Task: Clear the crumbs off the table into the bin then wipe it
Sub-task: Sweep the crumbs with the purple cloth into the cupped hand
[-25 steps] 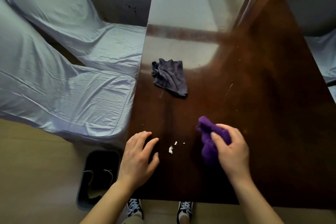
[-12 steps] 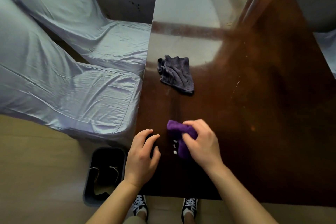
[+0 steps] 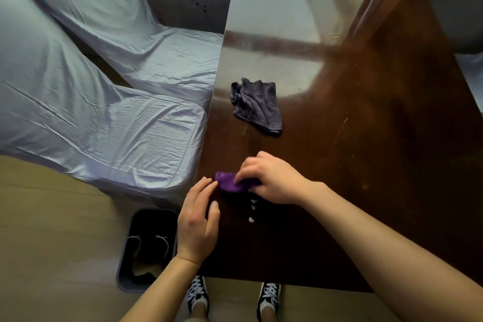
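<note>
My right hand [image 3: 271, 178] grips a bunched purple cloth [image 3: 230, 182] pressed on the dark wooden table [image 3: 366, 165] near its left edge. My left hand [image 3: 197, 222] is cupped at that edge with fingers apart, its fingertips almost touching the cloth. A few white crumbs [image 3: 252, 210] lie on the table just below my right hand. A black bin [image 3: 149, 246] with a liner stands on the floor under the left edge, beside my left wrist.
A crumpled grey cloth [image 3: 258, 106] lies farther up the table. Two chairs in pale blue covers [image 3: 104, 117] stand to the left of the table. My shoes [image 3: 269, 295] show under the near edge.
My right hand has swept the purple cloth leftward across the table to the left edge. The crumbs now sit below that hand. My left hand stayed at the edge.
</note>
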{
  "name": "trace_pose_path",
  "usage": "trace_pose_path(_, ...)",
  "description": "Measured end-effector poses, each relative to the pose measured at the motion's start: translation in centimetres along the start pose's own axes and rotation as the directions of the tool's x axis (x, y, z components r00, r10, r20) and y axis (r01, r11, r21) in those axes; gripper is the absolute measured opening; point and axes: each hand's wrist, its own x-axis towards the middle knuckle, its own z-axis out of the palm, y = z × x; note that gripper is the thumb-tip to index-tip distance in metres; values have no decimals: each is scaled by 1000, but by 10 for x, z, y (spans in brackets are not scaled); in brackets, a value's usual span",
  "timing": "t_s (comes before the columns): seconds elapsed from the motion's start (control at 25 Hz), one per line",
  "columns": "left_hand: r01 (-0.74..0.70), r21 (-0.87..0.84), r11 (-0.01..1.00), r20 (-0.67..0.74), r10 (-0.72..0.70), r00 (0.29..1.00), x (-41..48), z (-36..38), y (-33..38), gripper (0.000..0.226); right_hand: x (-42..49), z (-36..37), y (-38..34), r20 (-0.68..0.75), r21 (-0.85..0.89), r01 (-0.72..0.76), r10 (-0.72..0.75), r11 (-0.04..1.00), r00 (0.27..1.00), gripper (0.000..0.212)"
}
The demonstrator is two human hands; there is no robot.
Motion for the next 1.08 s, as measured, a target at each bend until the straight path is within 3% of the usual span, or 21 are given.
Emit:
trace_pose_path(0.08, 49, -23, 999, -14, -50, 999, 2, -1, 0, 41, -25, 2, 2, -22, 67, 14, -13, 998, 1000, 36)
trace_pose_path(0.16, 131, -59, 990, -35, -133, 991, 1, -3, 0, 42, -52, 0, 12, -196, 206, -71, 112, 976, 974, 32)
trace_pose_path(0.24, 201, -89, 976, -51, -206, 977, -7, -8, -3, 42, -79, -2, 29, -335, 324, -200, 309, 925, 890, 32)
trace_pose_path(0.36, 301, -194, 934, -48, -316, 948, -18, -16, -14, 41, -107, 11, 42, -297, 405, -514, 641, 756, 708, 29)
trace_pose_path(0.44, 346, -306, 887, -26, -371, 928, -19, -16, -20, 42, -113, 31, 31, -291, 380, -636, 740, 672, 607, 28)
trace_pose_path(0.48, 361, -357, 861, -12, -391, 920, -18, -15, -22, 44, -112, 43, 19, -311, 372, -643, 742, 670, 594, 28)
trace_pose_path(0.56, 417, -507, 755, 41, -462, 886, -15, -13, -25, 43, -101, 65, -12, -342, 400, -589, 711, 702, 614, 25)
trace_pose_path(0.68, 451, -808, 379, 170, -583, 794, -9, -16, -30, 40, -73, 87, -53, -349, 527, -442, 658, 726, 667, 21)
trace_pose_path(0.76, 437, -876, 204, 229, -620, 750, -6, -20, -35, 42, -61, 86, -66, -358, 626, -361, 666, 691, 654, 21)
trace_pose_path(0.92, 419, -906, 52, 291, -642, 709, -3, -24, -37, 44, -72, 72, -48, -396, 698, -345, 740, 628, 544, 22)
trace_pose_path(1.0, 398, -917, 10, 300, -641, 707, -3, -25, -37, 45, -74, 63, -37, -379, 657, -416, 752, 629, 539, 22)
trace_pose_path(1.08, 389, -921, -17, 311, -631, 710, -5, -25, -37, 45, -64, 59, -34, -376, 574, -463, 720, 675, 583, 23)
